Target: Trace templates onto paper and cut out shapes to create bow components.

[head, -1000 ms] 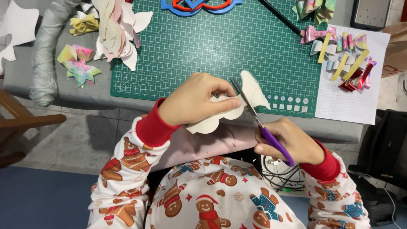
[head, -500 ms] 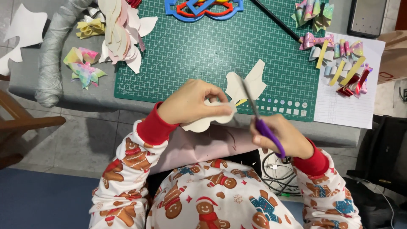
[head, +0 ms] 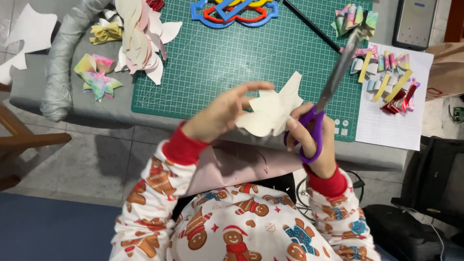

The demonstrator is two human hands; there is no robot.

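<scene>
Head view: left hand [head: 220, 113] grip pinches cream paper cutout [head: 270, 111] above the surface's near edge, right hand [head: 314, 137] grip clenched on purple-handled scissors [head: 333, 82] just beside it.

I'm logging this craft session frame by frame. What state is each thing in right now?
Cream paper cut-out shape: held up, pinched by the left hand.
Purple-handled scissors: in the right hand, blades raised and blurred, off the paper.
Green cutting mat: flat on the table.
Stack of pale paper cut-outs: piled at the mat's corner.
Pastel folded paper bow: finished, lying beside the mat.
</scene>
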